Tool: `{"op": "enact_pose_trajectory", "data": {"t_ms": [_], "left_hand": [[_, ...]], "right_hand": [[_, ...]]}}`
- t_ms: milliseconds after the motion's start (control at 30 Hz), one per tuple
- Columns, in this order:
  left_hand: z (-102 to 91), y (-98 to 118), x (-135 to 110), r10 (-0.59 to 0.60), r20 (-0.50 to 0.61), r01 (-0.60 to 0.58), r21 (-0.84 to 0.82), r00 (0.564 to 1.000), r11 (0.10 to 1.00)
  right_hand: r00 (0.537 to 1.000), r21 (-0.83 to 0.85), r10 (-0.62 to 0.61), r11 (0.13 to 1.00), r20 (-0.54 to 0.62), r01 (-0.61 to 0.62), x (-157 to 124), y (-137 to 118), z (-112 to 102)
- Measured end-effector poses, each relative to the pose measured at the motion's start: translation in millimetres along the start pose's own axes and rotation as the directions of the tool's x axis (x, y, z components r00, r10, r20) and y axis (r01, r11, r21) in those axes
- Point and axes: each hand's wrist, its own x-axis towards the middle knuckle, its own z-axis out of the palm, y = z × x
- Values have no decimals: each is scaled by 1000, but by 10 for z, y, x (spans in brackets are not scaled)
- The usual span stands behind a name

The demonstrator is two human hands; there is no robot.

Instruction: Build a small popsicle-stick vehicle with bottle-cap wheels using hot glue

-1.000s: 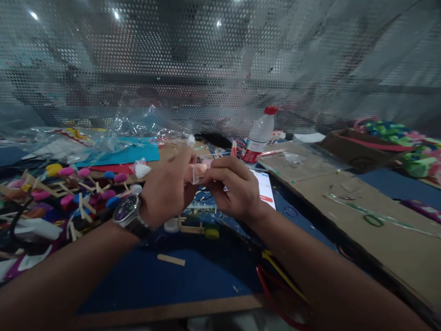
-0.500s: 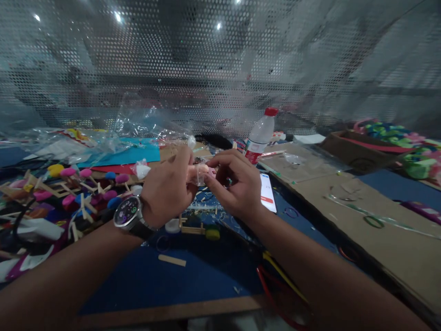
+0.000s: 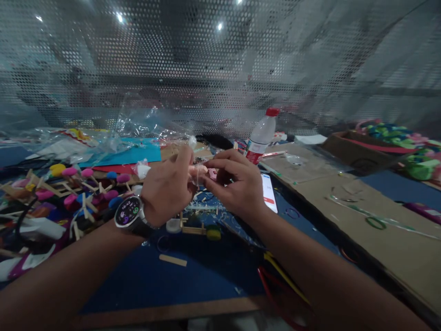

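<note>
My left hand [image 3: 168, 186], with a watch on its wrist, is closed around a piece of clear film [image 3: 198, 174] that glints at its fingertips. My right hand [image 3: 237, 184] pinches the film's other end from the right. A small pink piece [image 3: 212, 173] shows between the right fingers; its kind cannot be made out. Below the hands, a small stick frame [image 3: 193, 230] with a yellow-green round end lies on the blue table, beside a white round lid [image 3: 173, 225]. A flat wooden stick [image 3: 172, 260] lies nearer the front edge.
Stick pieces with coloured round ends [image 3: 82, 193] pile up at left. A red-capped bottle [image 3: 262, 138] and lit phone [image 3: 268, 193] stand and lie behind my right hand. Scissors with red and yellow handles [image 3: 272, 276] lie under my right forearm. Cardboard [image 3: 361, 230] covers the right side.
Both hands stay together at the film with only slight finger shifts. The right fingers have closed in a little on it. The whole view has moved slightly.
</note>
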Motion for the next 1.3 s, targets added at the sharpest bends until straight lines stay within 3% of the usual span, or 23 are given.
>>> {"op": "enact_pose_trajectory", "data": {"t_ms": [133, 333, 567, 700, 767, 833, 933, 1000, 1133, 1300], "left_hand": [[4, 1, 21, -9, 6, 9, -26, 1000, 1000], [25, -6, -7, 32, 3, -32, -29, 999, 999], [54, 20, -62, 72, 43, -72, -4, 996, 997], [21, -18, -11, 42, 39, -42, -7, 998, 999], [1, -42, 17, 18, 39, -17, -20, 999, 1000], [-9, -59, 36, -5, 50, 7, -41, 999, 999], [6, -70, 47, -43, 48, 47, -101, 998, 994], [27, -71, 47, -47, 35, 52, -155, 998, 987], [44, -59, 37, -44, 47, 53, -193, 998, 980], [22, -20, 7, -7, 112, 27, -181, 994, 983]], "right_hand": [[998, 28, -56, 998, -5, 56, -1, 2, 8], [998, 64, 20, 998, 54, -24, 9, 27, 2], [999, 33, -12, 999, 44, 10, -26, 61, 42], [996, 123, 89, 988, 3, -89, -17, 39, 58], [969, 289, 243, 931, -37, -222, -3, 87, 74], [915, 482, 394, 820, -83, -309, 15, 193, 92], [851, 657, 508, 689, -135, -307, 47, 385, 96], [843, 707, 527, 636, -105, -310, 61, 458, 88], [853, 741, 515, 539, 87, -401, 56, 385, 97], [882, 655, 440, 619, 169, -434, 35, 197, 138]]}}
